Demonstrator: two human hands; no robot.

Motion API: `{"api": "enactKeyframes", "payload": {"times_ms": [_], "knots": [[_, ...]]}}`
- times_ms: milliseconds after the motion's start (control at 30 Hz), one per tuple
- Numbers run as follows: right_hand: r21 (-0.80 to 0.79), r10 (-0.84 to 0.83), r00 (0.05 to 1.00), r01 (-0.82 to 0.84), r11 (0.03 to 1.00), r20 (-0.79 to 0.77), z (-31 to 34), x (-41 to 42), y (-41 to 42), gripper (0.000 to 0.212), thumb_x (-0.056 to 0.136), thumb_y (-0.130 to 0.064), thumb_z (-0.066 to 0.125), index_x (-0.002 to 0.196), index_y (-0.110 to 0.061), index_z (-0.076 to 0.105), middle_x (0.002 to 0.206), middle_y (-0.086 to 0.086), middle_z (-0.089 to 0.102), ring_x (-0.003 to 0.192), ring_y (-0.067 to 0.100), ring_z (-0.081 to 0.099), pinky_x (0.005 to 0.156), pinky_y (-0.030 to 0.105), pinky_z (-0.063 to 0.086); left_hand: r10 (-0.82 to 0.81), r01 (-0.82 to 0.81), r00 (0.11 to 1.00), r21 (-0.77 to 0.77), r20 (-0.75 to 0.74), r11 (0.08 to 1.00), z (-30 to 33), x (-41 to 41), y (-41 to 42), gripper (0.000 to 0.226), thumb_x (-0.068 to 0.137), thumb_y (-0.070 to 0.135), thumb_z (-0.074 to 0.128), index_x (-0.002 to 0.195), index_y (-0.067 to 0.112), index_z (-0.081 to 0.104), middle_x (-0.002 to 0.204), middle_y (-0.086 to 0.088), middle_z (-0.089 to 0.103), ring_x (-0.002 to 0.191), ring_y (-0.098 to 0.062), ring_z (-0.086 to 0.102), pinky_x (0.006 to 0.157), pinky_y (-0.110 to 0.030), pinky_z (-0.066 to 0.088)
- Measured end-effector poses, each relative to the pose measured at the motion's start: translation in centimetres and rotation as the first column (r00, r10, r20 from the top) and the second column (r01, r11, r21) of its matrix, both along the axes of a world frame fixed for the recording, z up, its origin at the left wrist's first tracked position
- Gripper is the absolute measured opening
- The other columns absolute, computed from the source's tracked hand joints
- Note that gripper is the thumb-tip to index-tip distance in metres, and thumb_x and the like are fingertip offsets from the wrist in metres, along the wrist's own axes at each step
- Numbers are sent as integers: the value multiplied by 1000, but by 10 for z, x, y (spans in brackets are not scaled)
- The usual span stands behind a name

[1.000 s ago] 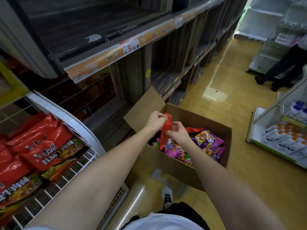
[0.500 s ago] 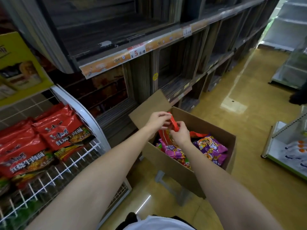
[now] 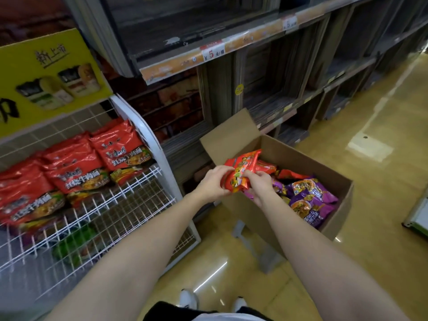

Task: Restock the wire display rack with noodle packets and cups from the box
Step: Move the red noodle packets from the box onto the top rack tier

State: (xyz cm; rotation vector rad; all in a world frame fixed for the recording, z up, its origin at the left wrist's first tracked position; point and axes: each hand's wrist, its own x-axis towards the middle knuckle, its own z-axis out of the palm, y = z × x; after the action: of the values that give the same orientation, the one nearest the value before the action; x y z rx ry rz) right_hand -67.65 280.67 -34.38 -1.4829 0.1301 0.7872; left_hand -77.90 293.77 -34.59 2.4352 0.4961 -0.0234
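Both hands (image 3: 214, 184) (image 3: 260, 185) grip red noodle packet (image 3: 240, 172); shelf tag (image 3: 212, 54) reads "¥5".

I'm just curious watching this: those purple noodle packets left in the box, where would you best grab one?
Probably the top purple packet: pinch its crimped upper edge from above. It lies flat, face up, atop the pile in the cardboard box, with the box walls blocking any sideways approach. Both hands currently hold a red packet.

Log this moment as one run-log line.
phase: lifting from box | left hand: grips red noodle packets | right hand: grips same | cardboard box: purple packets inside | wire rack: partly stocked
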Motion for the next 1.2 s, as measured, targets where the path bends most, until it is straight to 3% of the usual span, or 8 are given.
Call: {"api": "enactKeyframes", "payload": {"times_ms": [133,200,333,467,633,767,933,1200], "knots": [[108,21,999,-17,994,-30,13,-21,11,53,82,-14,79,127,-2,54,113,17,69,98,26,71,87,44,61,74,-78,995,65,69,995,3,-29,5,75,77,21,78,144,28,45,146,-1,46,135,-24,41,114,-44,36],[149,43,999,-39,988,-24,21,-34,19,45,85,-18,79,121,-3,55,114,17,70,100,26,73,86,43,61,142,-153,977,60,160,986,11,-44,13,62,81,11,74,137,24,52,135,-2,55,127,-23,49,108,-38,40],[223,26,998,-37,974,51,43,-70,36,30,95,-22,69,117,-5,58,108,15,73,94,25,75,83,41,62,289,-272,934,-103,213,957,31,-80,37,39,80,16,74,116,18,60,102,-1,66,99,-22,63,91,-37,51],[51,17,952,-35,998,306,61,-104,55,30,93,-5,66,122,-12,62,118,9,67,110,24,66,90,35,58,365,-300,918,-328,156,896,52,-125,61,35,85,22,75,115,18,58,106,-2,66,99,-20,67,88,-45,58],[-174,356,679,-323,930,642,84,-155,86,52,86,2,67,128,-29,64,127,-4,57,107,6,55,83,22,48,348,-269,927,-394,143,879,74,-181,96,27,81,25,80,104,14,72,93,-4,74,88,-17,73,83,-41,61],[-427,637,455,-484,764,623,92,-198,118,57,69,-23,84,120,-38,65,128,0,55,117,20,55,99,39,50,371,-270,902,-379,223,885,91,-227,120,12,79,23,82,88,15,79,82,0,75,78,-11,71,76,-31,55],[-341,632,524,-549,763,571,86,-253,142,47,82,-27,84,123,-25,61,119,0,66,109,19,65,98,45,55,623,-421,714,-514,319,747,93,-281,143,23,77,24,84,96,16,73,88,-5,75,82,-22,73,80,-42,61],[-321,527,448,-458,829,722,91,-329,207,29,78,-19,85,104,-22,71,115,1,64,107,18,61,99,42,51,607,-443,755,-491,246,750,95,-374,189,45,70,23,92,108,18,67,104,-2,68,98,-22,67,84,-40,58]]}}
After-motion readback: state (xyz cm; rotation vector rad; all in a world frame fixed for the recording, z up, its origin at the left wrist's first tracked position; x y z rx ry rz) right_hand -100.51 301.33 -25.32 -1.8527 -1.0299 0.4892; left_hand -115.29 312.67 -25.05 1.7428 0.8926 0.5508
